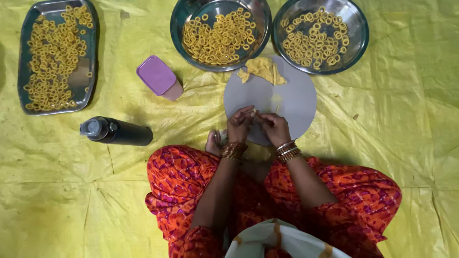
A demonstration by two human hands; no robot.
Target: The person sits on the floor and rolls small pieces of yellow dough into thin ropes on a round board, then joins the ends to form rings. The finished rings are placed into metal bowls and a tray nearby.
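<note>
On the yellow sheet (392, 124) spread over the floor, a person sits cross-legged in orange patterned cloth, both hands meeting over the near edge of a round grey board (291, 102). The left hand (240, 125) and the right hand (273, 128) are close together, fingertips nearly touching, with the fingers drawn narrow and pinched on a small bit of dough (255, 113) held between them; it is too small to make out its shape. Bangles ring both wrists.

At the far edge of the board lies a dough lump (264, 69), yellow and ragged, well apart from the hands. Just beyond it stand two round steel bowls side by side, the left bowl (180, 24) and the right bowl (359, 28), each holding many small yellow dough rings in a loose heap. The dough lump lies just under the gap between them.

Far to the left sits a rectangular steel tray (24, 52), also scattered with rings. Between the tray and the left bowl a small box (159, 77) with a purple lid rests tilted on the sheet. Nearer the person's left knee, a dark bottle (117, 132) lies on its side, its cap pointing left. A bare foot shows just beside the left wrist.
</note>
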